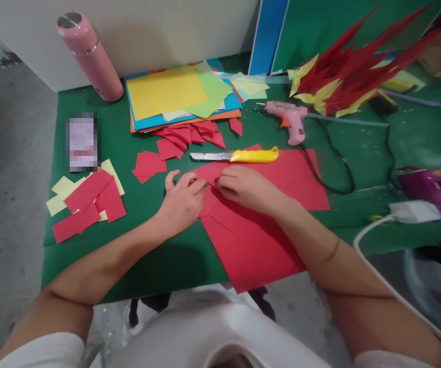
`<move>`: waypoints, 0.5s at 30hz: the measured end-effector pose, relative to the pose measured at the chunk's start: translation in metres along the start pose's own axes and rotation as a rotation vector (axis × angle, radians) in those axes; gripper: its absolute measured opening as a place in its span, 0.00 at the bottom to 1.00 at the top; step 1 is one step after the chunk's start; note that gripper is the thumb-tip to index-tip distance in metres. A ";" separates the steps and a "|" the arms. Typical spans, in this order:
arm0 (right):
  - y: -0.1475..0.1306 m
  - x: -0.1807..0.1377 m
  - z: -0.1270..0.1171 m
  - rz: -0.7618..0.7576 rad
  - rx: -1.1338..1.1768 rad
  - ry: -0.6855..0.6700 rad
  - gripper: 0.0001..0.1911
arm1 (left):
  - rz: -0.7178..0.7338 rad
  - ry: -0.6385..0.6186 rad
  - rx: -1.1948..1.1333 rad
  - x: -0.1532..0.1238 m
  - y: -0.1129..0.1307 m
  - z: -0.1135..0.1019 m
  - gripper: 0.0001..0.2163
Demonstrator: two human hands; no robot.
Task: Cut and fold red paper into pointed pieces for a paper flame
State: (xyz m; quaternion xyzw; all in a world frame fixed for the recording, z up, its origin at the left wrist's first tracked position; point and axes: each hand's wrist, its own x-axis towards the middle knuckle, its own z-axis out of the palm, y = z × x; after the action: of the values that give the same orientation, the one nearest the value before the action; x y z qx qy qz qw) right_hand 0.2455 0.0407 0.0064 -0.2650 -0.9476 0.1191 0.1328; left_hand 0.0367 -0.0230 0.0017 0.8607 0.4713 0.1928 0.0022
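My left hand [182, 204] and my right hand [249, 188] meet over large sheets of red paper [259, 245]. Thumbs and forefingers of both are closed in a pinch on a small piece of red paper [206, 207], mostly hidden by the fingers. Just beyond them lies a yellow-handled utility knife [254, 155], its blade out and pointing left. Cut red paper pieces [150, 164] are scattered past my left hand, with a heap of pointed red pieces [193, 134] behind them.
Coloured paper sheets [167, 92] are stacked at the back, near a pink bottle [92, 61]. A phone [82, 142] and red and yellow strips [90, 191] lie left. Rightward are a pink glue gun [291, 117], its black cord [347, 174], a red paper flame [354, 66] and a white plug [414, 211].
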 end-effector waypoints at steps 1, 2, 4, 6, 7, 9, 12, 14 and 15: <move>0.000 0.000 0.000 0.001 -0.001 -0.002 0.12 | -0.005 -0.005 -0.003 0.000 0.000 0.000 0.13; 0.000 0.000 -0.001 0.005 -0.001 -0.006 0.12 | -0.010 -0.011 -0.006 0.000 0.000 -0.001 0.13; -0.001 0.000 -0.002 0.011 0.000 -0.014 0.12 | -0.020 -0.028 -0.012 0.001 0.000 -0.002 0.13; -0.002 0.000 -0.003 0.011 -0.002 -0.019 0.12 | -0.026 -0.042 -0.020 0.001 0.000 -0.002 0.14; -0.002 0.000 -0.003 0.005 -0.006 -0.019 0.12 | -0.026 -0.045 -0.023 0.002 -0.001 -0.003 0.13; -0.002 0.000 -0.004 -0.011 -0.019 -0.017 0.12 | -0.025 -0.050 -0.028 0.002 -0.001 -0.003 0.13; -0.002 0.000 -0.004 -0.018 -0.040 -0.021 0.12 | -0.031 -0.061 -0.030 0.003 -0.002 -0.004 0.13; -0.002 0.000 -0.004 -0.011 -0.050 -0.030 0.13 | -0.031 -0.068 -0.028 0.003 -0.002 -0.004 0.14; -0.002 -0.001 -0.004 -0.008 -0.053 -0.032 0.13 | -0.030 -0.071 -0.025 0.003 -0.002 -0.004 0.15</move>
State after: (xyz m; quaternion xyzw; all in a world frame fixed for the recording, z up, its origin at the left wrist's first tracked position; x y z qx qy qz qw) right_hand 0.2464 0.0396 0.0101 -0.2628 -0.9535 0.0977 0.1108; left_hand 0.0350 -0.0206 0.0064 0.8599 0.4810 0.1679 0.0327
